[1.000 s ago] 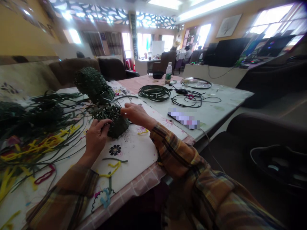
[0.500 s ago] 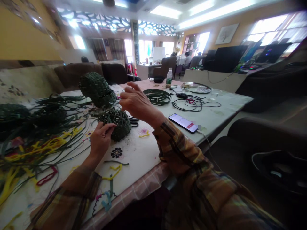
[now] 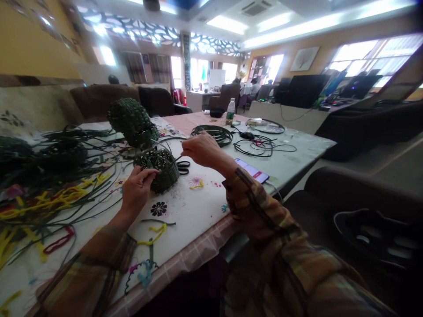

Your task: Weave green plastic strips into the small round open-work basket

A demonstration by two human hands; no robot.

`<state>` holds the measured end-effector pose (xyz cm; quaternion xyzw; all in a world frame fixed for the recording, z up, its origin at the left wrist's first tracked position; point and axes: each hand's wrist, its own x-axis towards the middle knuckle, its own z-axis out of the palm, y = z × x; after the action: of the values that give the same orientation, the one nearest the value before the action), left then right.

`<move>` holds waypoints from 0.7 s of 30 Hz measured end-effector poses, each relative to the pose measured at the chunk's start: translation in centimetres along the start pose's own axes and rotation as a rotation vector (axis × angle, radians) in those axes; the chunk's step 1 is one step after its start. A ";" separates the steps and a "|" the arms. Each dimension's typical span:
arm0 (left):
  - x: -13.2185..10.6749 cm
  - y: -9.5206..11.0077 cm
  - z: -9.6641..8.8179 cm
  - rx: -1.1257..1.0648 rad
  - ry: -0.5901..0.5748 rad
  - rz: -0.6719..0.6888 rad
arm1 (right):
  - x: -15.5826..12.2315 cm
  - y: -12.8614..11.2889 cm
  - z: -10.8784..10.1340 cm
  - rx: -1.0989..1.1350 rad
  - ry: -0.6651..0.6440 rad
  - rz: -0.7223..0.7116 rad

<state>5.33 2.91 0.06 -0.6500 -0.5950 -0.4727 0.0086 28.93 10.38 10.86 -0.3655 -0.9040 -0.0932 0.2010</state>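
Observation:
A small dark green woven basket (image 3: 165,174) sits on the white table, its near side pinched between the thumb and fingers of my left hand (image 3: 137,191). Just right of its rim, my right hand (image 3: 206,150) is closed with fingertips together on a thin green weaving strip (image 3: 165,146) that runs back toward the basket. The strip's far end is hard to make out. Directly behind stands a larger green woven piece (image 3: 128,119), touching or nearly touching the small basket. Black scissor handles (image 3: 183,167) lie beside the basket, partly hidden by it.
Loose green strips and yellow pieces (image 3: 62,200) cover the left side. A coiled green strip bundle (image 3: 218,134), black cable (image 3: 254,145), mouse (image 3: 246,135), water bottle (image 3: 230,111) and phone (image 3: 254,171) lie to the right. The table edge (image 3: 194,246) runs close in front.
My right hand has come down and to the right, its raised fingers now closed together, drawing the strip sideways. My left hand keeps its pinch on the basket. The view has shifted slightly.

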 end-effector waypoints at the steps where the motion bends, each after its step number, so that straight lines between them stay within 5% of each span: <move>1: -0.1 0.1 0.0 -0.004 0.001 -0.006 | 0.0 0.9 1.0 0.026 -0.005 0.041; 10: -0.2 -0.5 1.3 -0.108 0.048 -0.075 | -0.2 2.4 7.4 0.201 -0.039 0.137; 21: -0.1 -0.2 1.2 -0.135 0.016 -0.126 | -0.3 3.4 11.2 0.316 0.312 0.036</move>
<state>5.86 3.57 -0.80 -0.6066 -0.6014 -0.5165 -0.0599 28.16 16.13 0.74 -0.3266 -0.8588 -0.0023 0.3946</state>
